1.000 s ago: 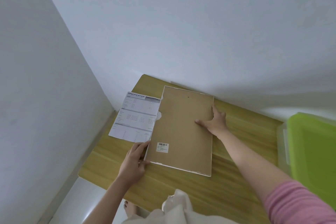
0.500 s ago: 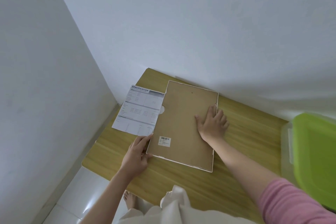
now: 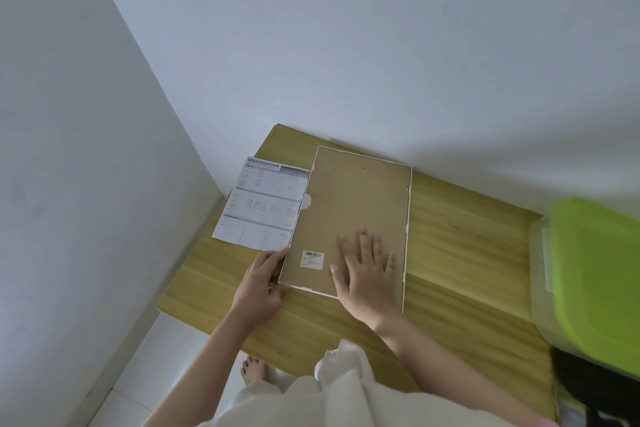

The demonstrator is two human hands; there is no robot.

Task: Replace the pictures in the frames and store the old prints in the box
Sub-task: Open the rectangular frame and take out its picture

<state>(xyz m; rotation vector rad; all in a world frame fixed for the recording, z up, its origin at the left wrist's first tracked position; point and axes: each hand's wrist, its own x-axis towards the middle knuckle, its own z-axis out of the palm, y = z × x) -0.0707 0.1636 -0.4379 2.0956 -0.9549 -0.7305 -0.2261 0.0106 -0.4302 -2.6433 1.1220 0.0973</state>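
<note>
Brown backing board faces up: the picture frame (image 3: pixel 349 218) lies face-down on the wooden table (image 3: pixel 460 253), overlapping a printed specification sheet (image 3: pixel 261 206) at its left. Right hand (image 3: pixel 367 274) presses flat, fingers spread, on the backing. Left hand (image 3: pixel 261 282) pinches the frame's near-left corner. Green-lidded box (image 3: pixel 595 281) sits far right.

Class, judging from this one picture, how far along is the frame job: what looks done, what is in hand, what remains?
Done: the frame lies face down on the table, the printed sheet beside it. In hand: the right hand presses its backing; the left hand grips its corner. Left: the box is lidded, so nothing can be stored yet.
</note>
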